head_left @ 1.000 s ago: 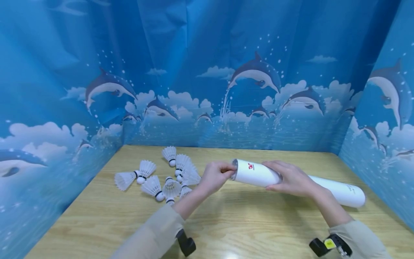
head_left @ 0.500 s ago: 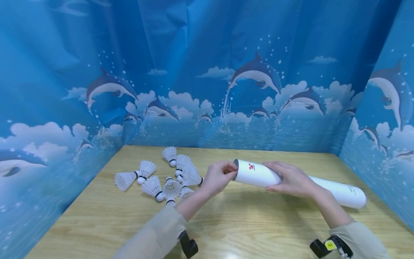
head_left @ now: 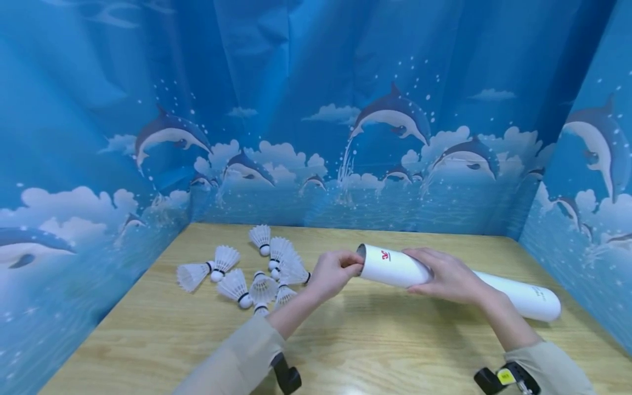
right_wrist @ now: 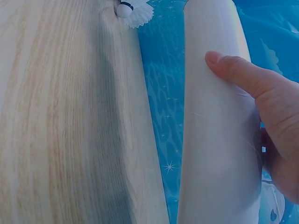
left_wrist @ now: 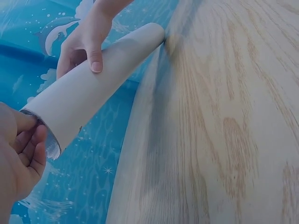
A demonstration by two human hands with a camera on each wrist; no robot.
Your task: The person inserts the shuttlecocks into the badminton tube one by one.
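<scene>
A long white tube [head_left: 390,266] lies slanted over the wooden table [head_left: 375,340], its open mouth raised toward the left. My right hand [head_left: 444,274] grips the tube near that end, thumb across its top [right_wrist: 217,130]. My left hand [head_left: 336,271] is at the mouth, fingers curled, the thumb on the rim [left_wrist: 21,154]. Nothing shows between its fingers. The inside of the tube [left_wrist: 93,98] is hidden. Several white feather shuttlecocks [head_left: 261,274] lie in a loose heap left of my left hand.
Blue dolphin-print cloth walls [head_left: 316,137] close the table in at the back and both sides. The tube's far end rests near the right wall [head_left: 543,304]. One shuttlecock [right_wrist: 135,11] shows past the tube in the right wrist view.
My left hand has edged slightly right, closer onto the tube's mouth. The right hand and tube have hardly moved.
</scene>
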